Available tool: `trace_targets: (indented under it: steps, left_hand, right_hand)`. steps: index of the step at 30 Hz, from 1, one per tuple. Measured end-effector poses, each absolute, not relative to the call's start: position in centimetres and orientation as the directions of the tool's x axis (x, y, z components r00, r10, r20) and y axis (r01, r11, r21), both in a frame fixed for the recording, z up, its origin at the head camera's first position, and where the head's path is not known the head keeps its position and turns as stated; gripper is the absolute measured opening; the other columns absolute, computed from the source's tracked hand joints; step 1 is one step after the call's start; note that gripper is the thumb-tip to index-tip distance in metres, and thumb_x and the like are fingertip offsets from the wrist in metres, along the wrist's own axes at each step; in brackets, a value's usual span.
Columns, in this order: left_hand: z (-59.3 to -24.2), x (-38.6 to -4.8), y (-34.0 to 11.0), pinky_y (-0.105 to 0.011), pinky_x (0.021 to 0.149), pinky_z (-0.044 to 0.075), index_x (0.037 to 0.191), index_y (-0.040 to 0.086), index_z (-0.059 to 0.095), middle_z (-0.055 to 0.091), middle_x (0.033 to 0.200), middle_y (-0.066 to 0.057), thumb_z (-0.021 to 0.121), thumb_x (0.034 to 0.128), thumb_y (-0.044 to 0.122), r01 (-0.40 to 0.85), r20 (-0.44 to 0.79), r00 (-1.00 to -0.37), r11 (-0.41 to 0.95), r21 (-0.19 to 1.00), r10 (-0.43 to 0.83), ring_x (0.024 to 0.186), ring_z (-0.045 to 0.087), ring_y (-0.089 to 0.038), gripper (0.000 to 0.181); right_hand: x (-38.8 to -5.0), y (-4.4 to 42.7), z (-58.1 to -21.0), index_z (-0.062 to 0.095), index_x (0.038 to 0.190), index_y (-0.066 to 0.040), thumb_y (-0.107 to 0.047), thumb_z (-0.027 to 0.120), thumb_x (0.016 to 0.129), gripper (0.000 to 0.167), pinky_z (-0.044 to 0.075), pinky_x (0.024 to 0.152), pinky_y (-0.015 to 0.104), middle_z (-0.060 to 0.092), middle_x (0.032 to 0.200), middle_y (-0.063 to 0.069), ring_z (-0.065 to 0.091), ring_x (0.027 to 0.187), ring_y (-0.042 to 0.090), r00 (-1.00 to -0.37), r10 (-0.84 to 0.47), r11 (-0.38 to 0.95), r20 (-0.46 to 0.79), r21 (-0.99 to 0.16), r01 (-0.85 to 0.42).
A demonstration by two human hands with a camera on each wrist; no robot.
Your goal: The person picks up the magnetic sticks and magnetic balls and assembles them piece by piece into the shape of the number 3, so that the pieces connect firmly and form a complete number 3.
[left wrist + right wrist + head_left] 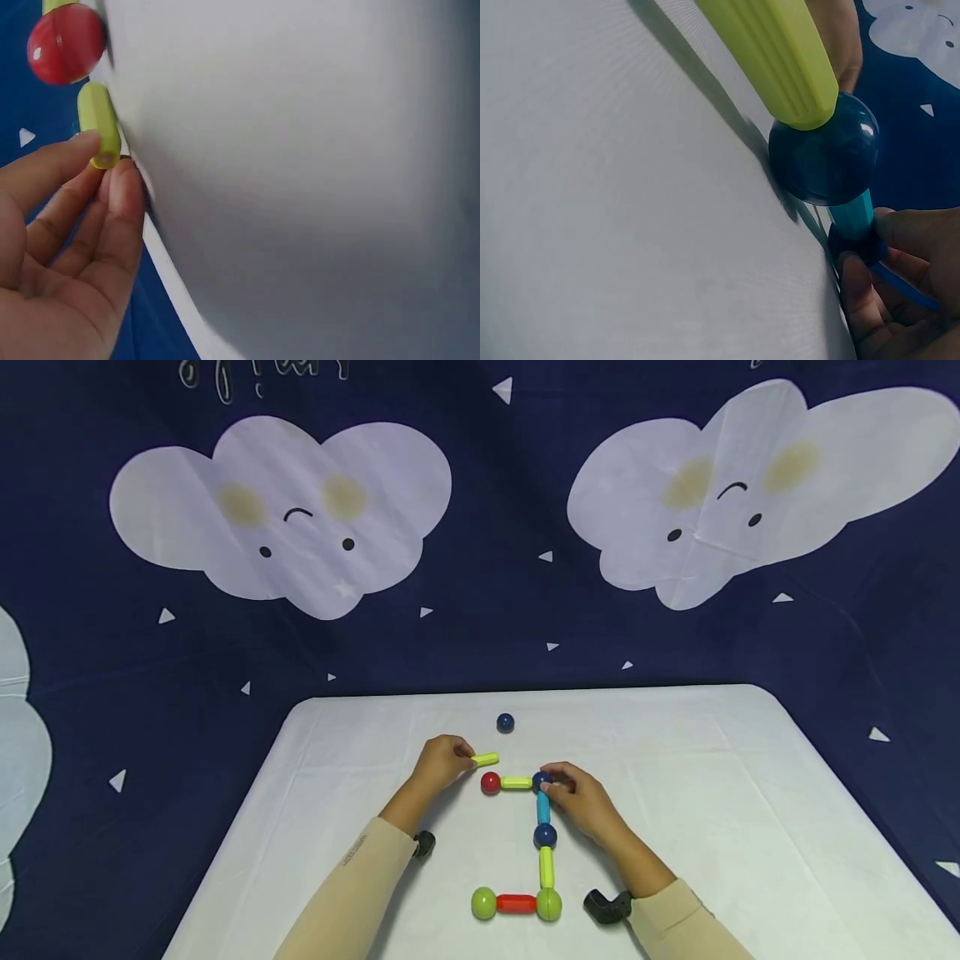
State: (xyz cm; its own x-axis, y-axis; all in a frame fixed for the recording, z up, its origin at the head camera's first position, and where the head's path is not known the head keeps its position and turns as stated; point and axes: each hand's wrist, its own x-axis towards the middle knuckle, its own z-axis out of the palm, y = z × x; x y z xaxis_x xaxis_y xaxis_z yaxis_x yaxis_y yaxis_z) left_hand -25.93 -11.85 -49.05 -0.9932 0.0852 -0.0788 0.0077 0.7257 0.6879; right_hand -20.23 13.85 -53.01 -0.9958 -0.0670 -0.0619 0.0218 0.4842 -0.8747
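My left hand (444,763) pinches a loose yellow-green stick (485,760) by its near end, just above a red ball (490,783). The fingers (124,191) of that hand show around the stick in the left wrist view. My right hand (581,800) grips a dark blue ball (541,781) at the upper corner of a joined ball-and-stick figure. From this corner a yellow-green stick (516,783) runs left to the red ball. A light blue stick (543,808) leads down to a second dark blue ball (545,836).
Below, a yellow-green stick (547,867) joins a green ball (549,904), then a red stick (516,904) and another green ball (483,903). A loose dark blue ball (506,722) lies farther back on the white table (697,777). Behind hangs a navy cloth (487,635) with clouds.
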Motion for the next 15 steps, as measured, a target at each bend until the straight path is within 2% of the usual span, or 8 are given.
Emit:
trace_targets:
  steps: [3,8,15]
  left_hand:
    - [-49.3,-25.4,-12.7,-0.026,0.067,0.053,0.097,0.008,0.077,0.073,0.09,-0.006,0.077,0.0861,0.011,-0.041,-0.124,-0.99,0.697,0.716,0.069,0.078,0.063,-0.015,0.011]
    - [-49.4,-24.4,-13.9,-0.027,0.071,0.056,0.103,0.01,0.078,0.075,0.103,-0.009,0.075,0.0887,0.013,-0.128,-0.185,-0.982,0.659,0.741,0.018,0.085,0.066,-0.016,0.015]
    - [-49.3,-22.8,-15.6,-0.028,0.069,0.054,0.1,0.009,0.078,0.074,0.096,-0.007,0.076,0.0875,0.011,-0.136,-0.188,-0.982,0.674,0.727,0.005,0.084,0.064,-0.017,0.013]
  right_hand:
    - [-20.2,13.8,-52.9,0.067,0.126,-0.016,-0.02,0.069,0.096,0.03,0.052,0.071,0.024,0.07,0.121,0.008,0.062,0.084,0.011,-0.996,-0.064,0.489,-0.058,-0.872,0.019]
    - [-20.1,13.8,-52.7,0.068,0.125,-0.017,-0.02,0.069,0.095,0.03,0.052,0.072,0.025,0.07,0.121,0.008,0.062,0.085,0.012,-0.997,-0.057,0.487,-0.056,-0.873,0.021]
    - [-20.0,13.8,-52.8,0.068,0.124,-0.016,-0.02,0.069,0.095,0.029,0.051,0.073,0.025,0.07,0.121,0.009,0.061,0.086,0.012,-0.997,-0.058,0.487,-0.059,-0.873,0.024]
